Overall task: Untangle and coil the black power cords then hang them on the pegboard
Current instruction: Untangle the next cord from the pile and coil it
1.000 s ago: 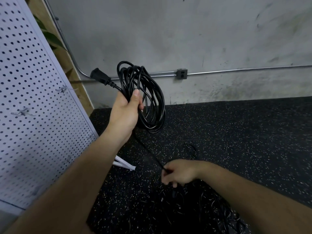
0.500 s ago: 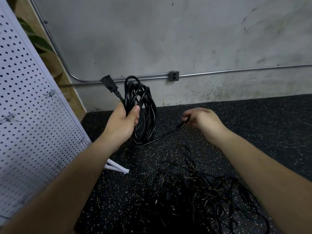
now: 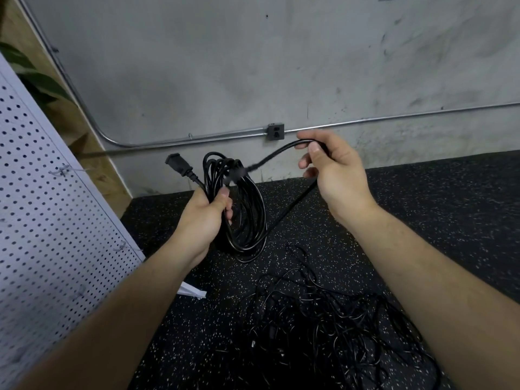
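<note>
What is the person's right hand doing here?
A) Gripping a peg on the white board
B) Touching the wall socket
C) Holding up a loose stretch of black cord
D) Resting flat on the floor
C: the right hand pinches a loose cord raised in the air, which runs toward the coil gripped by the left hand.

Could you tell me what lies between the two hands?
In the head view, a loose stretch of black power cord spans the gap, from the coil in the left hand to the right hand.
</note>
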The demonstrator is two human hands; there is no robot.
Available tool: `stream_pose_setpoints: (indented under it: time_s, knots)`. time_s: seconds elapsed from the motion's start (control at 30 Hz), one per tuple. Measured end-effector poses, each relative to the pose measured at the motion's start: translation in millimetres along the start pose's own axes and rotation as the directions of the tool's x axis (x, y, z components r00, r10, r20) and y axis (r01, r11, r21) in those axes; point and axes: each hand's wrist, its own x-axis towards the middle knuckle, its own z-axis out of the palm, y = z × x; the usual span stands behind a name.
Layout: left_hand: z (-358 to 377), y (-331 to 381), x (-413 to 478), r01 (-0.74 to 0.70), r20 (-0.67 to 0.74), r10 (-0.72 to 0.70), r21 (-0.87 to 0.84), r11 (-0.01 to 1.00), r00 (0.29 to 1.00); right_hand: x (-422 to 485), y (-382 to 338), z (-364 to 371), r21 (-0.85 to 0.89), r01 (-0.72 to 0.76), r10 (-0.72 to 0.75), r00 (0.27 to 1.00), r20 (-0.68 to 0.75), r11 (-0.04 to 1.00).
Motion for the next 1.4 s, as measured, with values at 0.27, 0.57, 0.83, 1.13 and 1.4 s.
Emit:
stream_pose_setpoints:
  time_s: [0.27,0.57,0.83,1.13,1.4]
  knots:
    - [3,3,-11,0.062,0.289,-0.044,-0.052,0.997,0.956,-5,-10,-3,-0.304,-0.036,0.172,0.884,0.436,0.952]
    - [14,6,-26,-0.129,0.451,0.014,0.225,0.966,0.893,-16,-4,14,-0.493,0.462,-0.095,0.793,0.602,0.737]
    - [11,5,-30,-0.438,0.568,0.073,0.539,0.719,0.819,-33,-10,31,-0.607,0.79,0.159,0.591,0.791,0.085]
    - [-17,16,-14,-0.514,0.493,0.184,0.703,0.491,0.85,-26,-1,26,-0.788,0.538,0.171,0.783,0.599,0.298]
    - [-21,13,-11,-0.449,0.42,0.185,0.714,0.537,0.889,-26,-4,23,-0.795,0.52,0.145,0.801,0.581,0.312]
